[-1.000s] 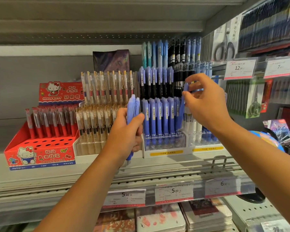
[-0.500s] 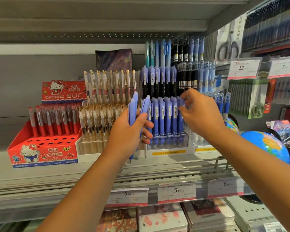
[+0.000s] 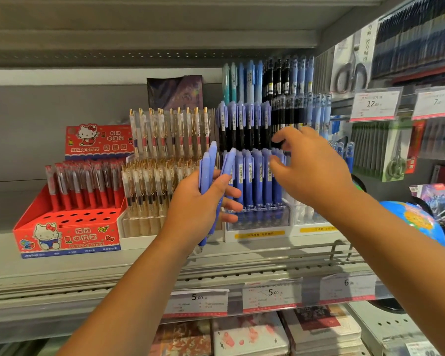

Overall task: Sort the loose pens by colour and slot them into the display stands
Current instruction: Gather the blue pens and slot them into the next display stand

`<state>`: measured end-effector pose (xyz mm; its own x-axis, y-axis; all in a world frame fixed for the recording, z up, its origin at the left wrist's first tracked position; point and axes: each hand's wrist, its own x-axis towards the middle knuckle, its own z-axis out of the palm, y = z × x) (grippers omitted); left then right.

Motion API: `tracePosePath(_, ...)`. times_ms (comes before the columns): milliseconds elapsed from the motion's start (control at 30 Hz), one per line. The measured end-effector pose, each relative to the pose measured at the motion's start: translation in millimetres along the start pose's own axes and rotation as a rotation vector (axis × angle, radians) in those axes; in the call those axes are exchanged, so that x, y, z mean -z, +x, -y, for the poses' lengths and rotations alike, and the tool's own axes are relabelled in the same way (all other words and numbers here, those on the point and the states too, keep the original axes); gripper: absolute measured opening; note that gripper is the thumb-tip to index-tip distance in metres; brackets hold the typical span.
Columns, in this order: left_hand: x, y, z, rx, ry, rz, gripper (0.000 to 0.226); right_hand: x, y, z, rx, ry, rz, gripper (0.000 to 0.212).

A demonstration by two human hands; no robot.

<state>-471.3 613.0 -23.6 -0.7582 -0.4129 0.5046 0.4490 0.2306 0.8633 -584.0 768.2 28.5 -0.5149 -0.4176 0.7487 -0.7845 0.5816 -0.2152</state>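
Loose periwinkle pens (image 3: 207,173), three or so, are held as an upright bundle at the centre of the frame. They are gripped about their lower barrels by the left hand (image 3: 198,206), with the thumb curled across the front and the fingers wrapped behind, and the tips poke out below the palm. Just right of centre the right hand (image 3: 311,173) is seen before the tops of the matching blue row (image 3: 254,178) seated in the clear display stand (image 3: 258,223). Its fingers are loosely spread and nothing is seen pinched in them, though blur leaves this less than certain. Each pen is judged light and rigid: a slim plastic cylinder with a rounded clicker cap and a flat clip. The barrel looks matte, perhaps rubbery, so little slipping is expected. A single pen is best taken by a pinch near the cap, so that the tip is left free to be guided into a round socket. The stand is of transparent hard plastic, fronted by a yellow label strip. At the lower left a red printed cardboard box (image 3: 67,235) with punched holes is stocked with red pens (image 3: 82,186). Between it and the stand, clear-barrelled pens (image 3: 165,134) with gold wire clips are ranked.
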Motion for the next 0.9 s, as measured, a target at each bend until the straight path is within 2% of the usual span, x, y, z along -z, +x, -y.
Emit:
tracePosePath(133,0.2,-0.9,-0.3,-0.01,-0.006,0.042,0.014,2.2,-0.2,25.6,-0.079,0.661,0.254,0.031)
tracePosePath(200,0.8,-2.0,-0.1,-0.006,-0.024,0.077,0.016,-1.7,-1.6,33.5,-0.094,0.823,0.323,0.033)
tracePosePath(333,0.7,-3.2,0.1,0.011,-0.049,0.111,0.029,-8.2,-2.8,36.1,-0.073,0.969,0.302,0.023)
tracePosePath(433,0.7,-0.5,1.5,0.016,-0.052,0.043,0.02,-11.8,-0.9,34.4,-0.101,1.01,0.226,0.019)
tracePosePath(633,3.7,5.1,1.9,-0.05,0.039,-0.165,0.023,-14.7,3.3,27.8,-0.138,1.043,0.091,0.022)
tracePosePath(767,4.8,4.7,1.1,-0.092,0.121,-0.23,0.027,-16.9,8.5,23.4,-0.119,0.993,0.042,0.022)
tracePosePath(833,5.8,4.3,0.0,-0.074,0.086,-0.228,0.032,-17.8,11.6,22.4,-0.089,0.932,0.006,0.022)
tracePosePath(900,7.4,4.2,0.5,-0.041,-0.052,-0.213,0.025,-19.1,14.0,22.1,-0.045,0.841,-0.044,0.023)
